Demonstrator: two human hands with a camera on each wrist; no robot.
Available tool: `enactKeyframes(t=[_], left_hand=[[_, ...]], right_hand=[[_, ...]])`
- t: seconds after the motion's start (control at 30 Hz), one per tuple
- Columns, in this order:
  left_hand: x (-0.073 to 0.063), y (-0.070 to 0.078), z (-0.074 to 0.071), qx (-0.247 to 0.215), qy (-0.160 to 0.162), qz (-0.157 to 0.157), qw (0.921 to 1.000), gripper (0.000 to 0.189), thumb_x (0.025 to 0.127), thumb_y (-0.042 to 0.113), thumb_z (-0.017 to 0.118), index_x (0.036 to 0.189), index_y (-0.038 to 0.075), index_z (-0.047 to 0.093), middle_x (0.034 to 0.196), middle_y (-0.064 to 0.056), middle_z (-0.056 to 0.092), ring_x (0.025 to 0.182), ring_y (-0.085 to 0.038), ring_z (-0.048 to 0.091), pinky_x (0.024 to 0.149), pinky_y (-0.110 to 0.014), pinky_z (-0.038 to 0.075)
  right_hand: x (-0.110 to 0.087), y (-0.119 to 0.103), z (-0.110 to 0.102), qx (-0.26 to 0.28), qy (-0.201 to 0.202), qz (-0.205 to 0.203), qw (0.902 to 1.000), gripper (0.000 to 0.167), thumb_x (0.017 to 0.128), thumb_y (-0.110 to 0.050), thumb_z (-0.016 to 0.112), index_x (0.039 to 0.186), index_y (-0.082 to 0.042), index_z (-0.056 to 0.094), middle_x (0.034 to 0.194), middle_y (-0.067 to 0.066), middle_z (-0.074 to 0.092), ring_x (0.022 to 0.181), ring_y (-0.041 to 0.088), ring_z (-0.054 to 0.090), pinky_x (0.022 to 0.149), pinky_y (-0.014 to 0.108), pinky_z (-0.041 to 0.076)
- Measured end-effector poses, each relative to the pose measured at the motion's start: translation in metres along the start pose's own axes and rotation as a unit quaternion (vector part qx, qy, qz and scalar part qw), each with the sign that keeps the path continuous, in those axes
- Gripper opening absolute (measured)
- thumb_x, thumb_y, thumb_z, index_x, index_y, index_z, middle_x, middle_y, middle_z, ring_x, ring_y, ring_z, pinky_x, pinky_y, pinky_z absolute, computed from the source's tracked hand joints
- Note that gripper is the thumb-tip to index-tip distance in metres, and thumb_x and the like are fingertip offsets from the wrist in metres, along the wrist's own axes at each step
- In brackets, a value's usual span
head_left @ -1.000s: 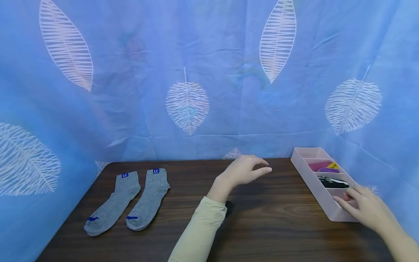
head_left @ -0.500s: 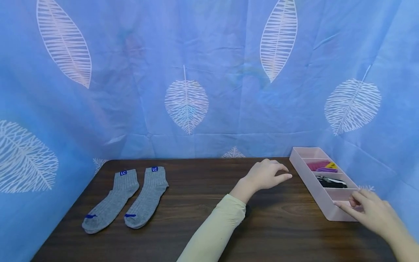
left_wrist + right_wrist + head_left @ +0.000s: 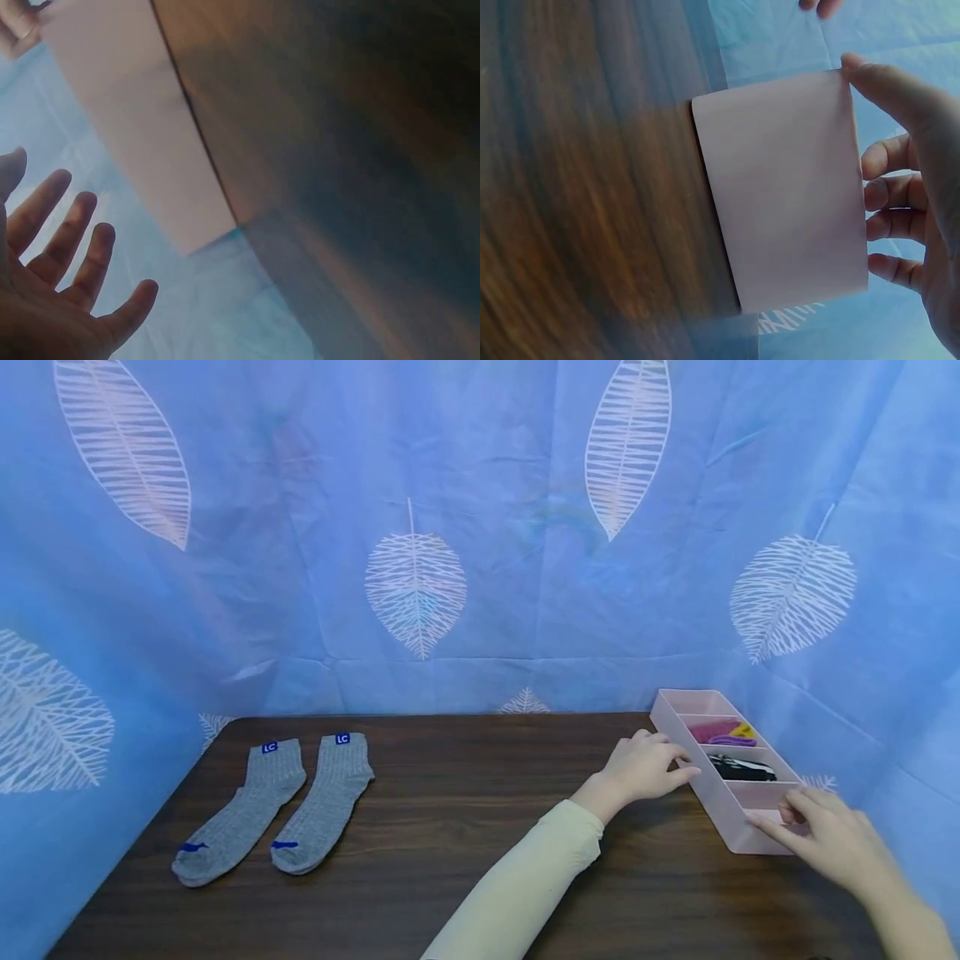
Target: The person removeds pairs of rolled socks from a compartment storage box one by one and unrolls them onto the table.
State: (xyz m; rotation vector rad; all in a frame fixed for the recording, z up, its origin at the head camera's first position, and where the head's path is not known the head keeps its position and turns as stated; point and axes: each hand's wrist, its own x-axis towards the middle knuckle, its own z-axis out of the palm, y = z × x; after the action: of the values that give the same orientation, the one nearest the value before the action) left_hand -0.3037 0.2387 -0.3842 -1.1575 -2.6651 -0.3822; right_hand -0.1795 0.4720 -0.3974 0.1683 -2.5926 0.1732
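A pale pink divided storage box [image 3: 708,793] stands on the right side of the table. My right hand [image 3: 843,843] grips its near end; in the right wrist view the thumb [image 3: 889,86] lies at the rim's corner, and the bent fingers [image 3: 896,193] meet the rim. My left hand [image 3: 637,767] is beside the box's left wall, its fingertips overlapping that wall in the head view. In the left wrist view its fingers are spread and hold nothing. A pink, yellow and purple folded item [image 3: 720,732] and a black-and-white folded item [image 3: 742,768] fill two middle compartments.
Two grey socks [image 3: 243,810] with blue LC labels lie flat side by side on the left of the dark wooden table [image 3: 442,827]. A blue curtain [image 3: 480,460] printed with white leaves hangs behind the table and along both sides.
My left hand has moved right to the box's left wall. My right hand has drawn back from the black-and-white item to the near compartment. The socks stay in place.
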Motion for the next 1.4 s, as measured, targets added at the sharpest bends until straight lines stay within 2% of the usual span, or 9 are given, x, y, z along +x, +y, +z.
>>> enactKeyframes(t=[0.2,0.43,0.57,0.67,0.8,0.87,1.13,1.4], left_hand=[[0.014,0.016,0.014,0.001,-0.017,-0.03,0.9994,0.036,0.095,0.063,0.044,0.124,0.048,0.06,0.121,0.021,0.057,0.111,-0.004,0.05,0.086,-0.025,0.044],[0.03,0.032,0.027,-0.032,0.007,-0.081,0.9962,0.039,0.091,0.067,0.048,0.124,0.05,0.06,0.12,0.019,0.055,0.107,-0.003,0.046,0.084,-0.025,0.04],[0.041,0.04,0.033,-0.029,-0.001,-0.123,0.992,0.046,0.086,0.071,0.051,0.124,0.047,0.062,0.119,0.018,0.056,0.108,-0.005,0.045,0.085,-0.027,0.041],[0.049,0.046,0.038,-0.022,-0.006,-0.165,0.986,0.047,0.082,0.075,0.055,0.115,0.044,0.067,0.119,0.017,0.056,0.109,-0.006,0.046,0.087,-0.03,0.042],[0.058,0.054,0.04,-0.014,-0.011,-0.211,0.9773,0.039,0.076,0.075,0.062,0.088,0.038,0.071,0.114,0.016,0.057,0.105,-0.007,0.047,0.085,-0.031,0.042],[0.062,0.058,0.04,-0.01,-0.018,-0.226,0.9739,0.039,0.074,0.074,0.065,0.082,0.036,0.07,0.112,0.016,0.056,0.104,-0.007,0.046,0.086,-0.032,0.042],[0.071,0.068,0.028,-0.017,-0.07,-0.272,0.9595,0.044,0.071,0.069,0.071,0.102,0.038,0.07,0.114,0.014,0.054,0.104,-0.007,0.043,0.088,-0.031,0.04],[0.077,0.075,0.023,-0.046,-0.108,-0.311,0.9433,0.037,0.074,0.057,0.074,0.105,0.036,0.069,0.115,0.012,0.052,0.106,-0.009,0.04,0.086,-0.031,0.041]], right_hand=[[0.0,-0.002,-0.004,-0.005,-0.022,0.015,0.9996,0.045,0.078,-0.048,0.076,0.066,-0.023,0.041,0.066,-0.005,0.035,0.063,0.003,0.031,0.053,0.026,0.019],[0.0,-0.003,-0.001,0.001,-0.033,0.018,0.9993,0.045,0.079,-0.048,0.075,0.067,-0.021,0.041,0.067,-0.004,0.035,0.062,0.004,0.03,0.052,0.026,0.019],[-0.001,-0.005,-0.001,0.002,-0.035,0.021,0.9992,0.045,0.079,-0.048,0.075,0.068,-0.021,0.041,0.067,-0.004,0.035,0.063,0.005,0.03,0.053,0.027,0.02],[-0.002,-0.007,-0.001,0.002,-0.043,0.024,0.9988,0.045,0.08,-0.048,0.074,0.068,-0.02,0.041,0.068,-0.003,0.035,0.063,0.007,0.03,0.054,0.029,0.02],[-0.004,-0.007,-0.001,0.006,-0.048,0.031,0.9983,0.045,0.08,-0.049,0.074,0.069,-0.02,0.041,0.068,-0.003,0.035,0.064,0.008,0.031,0.054,0.03,0.019],[-0.004,-0.006,0.0,0.008,-0.046,0.032,0.9984,0.045,0.08,-0.049,0.075,0.069,-0.02,0.041,0.068,-0.003,0.035,0.065,0.008,0.031,0.055,0.03,0.019],[-0.003,-0.003,-0.003,-0.001,-0.028,0.02,0.9994,0.045,0.078,-0.048,0.076,0.069,-0.021,0.042,0.068,-0.004,0.036,0.063,0.008,0.031,0.054,0.027,0.019],[-0.002,-0.003,-0.005,0.003,-0.041,0.029,0.9987,0.045,0.079,-0.049,0.075,0.069,-0.02,0.042,0.068,-0.003,0.036,0.064,0.011,0.032,0.057,0.03,0.019]])
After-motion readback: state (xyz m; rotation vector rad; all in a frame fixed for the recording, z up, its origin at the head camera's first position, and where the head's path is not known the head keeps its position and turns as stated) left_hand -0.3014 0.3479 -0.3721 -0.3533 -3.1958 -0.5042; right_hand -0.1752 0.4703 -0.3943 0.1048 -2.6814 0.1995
